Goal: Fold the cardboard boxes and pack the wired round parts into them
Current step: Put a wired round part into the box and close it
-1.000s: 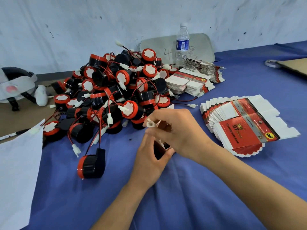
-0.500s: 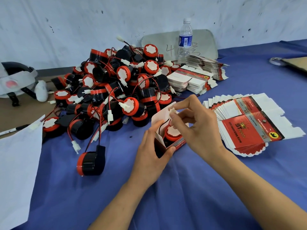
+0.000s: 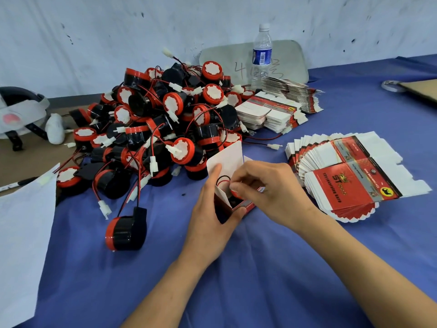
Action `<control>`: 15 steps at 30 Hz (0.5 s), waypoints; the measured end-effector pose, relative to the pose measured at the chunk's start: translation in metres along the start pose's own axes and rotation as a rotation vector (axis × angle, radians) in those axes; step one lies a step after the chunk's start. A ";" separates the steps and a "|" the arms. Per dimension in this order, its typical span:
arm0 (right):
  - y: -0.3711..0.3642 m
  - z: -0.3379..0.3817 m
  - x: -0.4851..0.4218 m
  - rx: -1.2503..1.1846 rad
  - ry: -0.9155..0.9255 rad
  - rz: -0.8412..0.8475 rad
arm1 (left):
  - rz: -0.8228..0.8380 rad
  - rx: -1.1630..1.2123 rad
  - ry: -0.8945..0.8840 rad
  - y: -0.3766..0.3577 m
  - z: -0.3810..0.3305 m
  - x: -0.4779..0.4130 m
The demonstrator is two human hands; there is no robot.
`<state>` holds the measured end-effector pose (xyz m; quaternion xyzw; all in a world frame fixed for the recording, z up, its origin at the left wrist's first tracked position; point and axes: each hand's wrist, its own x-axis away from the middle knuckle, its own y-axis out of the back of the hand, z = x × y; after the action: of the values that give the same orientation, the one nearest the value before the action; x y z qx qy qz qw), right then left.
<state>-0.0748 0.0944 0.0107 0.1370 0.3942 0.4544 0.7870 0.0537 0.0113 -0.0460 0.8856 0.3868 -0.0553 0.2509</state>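
Near the pile's (image 3: pixel 165 119) front edge, the left hand (image 3: pixel 210 218) clasps the open box (image 3: pixel 230 183) while the right hand's (image 3: pixel 272 192) fingertips (image 3: pixel 236 187) pinch the round part (image 3: pixel 234 194) sitting inside it.

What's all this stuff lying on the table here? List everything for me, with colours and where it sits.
wired round parts: a big pile, black and red, left of centre
lone round part: one, black and red, near side of pile
open box: one, white and red, centre, a part inside
flat boxes: fanned stack, right; more stacks behind
water bottle: one, clear, by the wall
white paper: one sheet, left edge
tablecloth: blue
left hand: holds the box
right hand: fingers at the box opening
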 end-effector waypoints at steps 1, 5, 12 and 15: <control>-0.001 -0.001 0.001 0.005 -0.029 0.042 | 0.000 0.006 0.005 0.000 0.000 0.000; -0.006 -0.006 0.003 0.077 -0.056 0.169 | 0.002 -0.032 -0.006 -0.001 0.006 0.000; -0.011 -0.009 0.006 0.296 0.103 0.316 | -0.010 -0.041 -0.024 -0.002 0.007 -0.001; -0.011 -0.007 0.009 0.349 0.156 0.269 | -0.008 0.006 0.005 -0.001 0.005 -0.001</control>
<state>-0.0703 0.0951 -0.0048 0.2868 0.5046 0.4894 0.6508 0.0530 0.0090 -0.0502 0.8850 0.3908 -0.0554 0.2470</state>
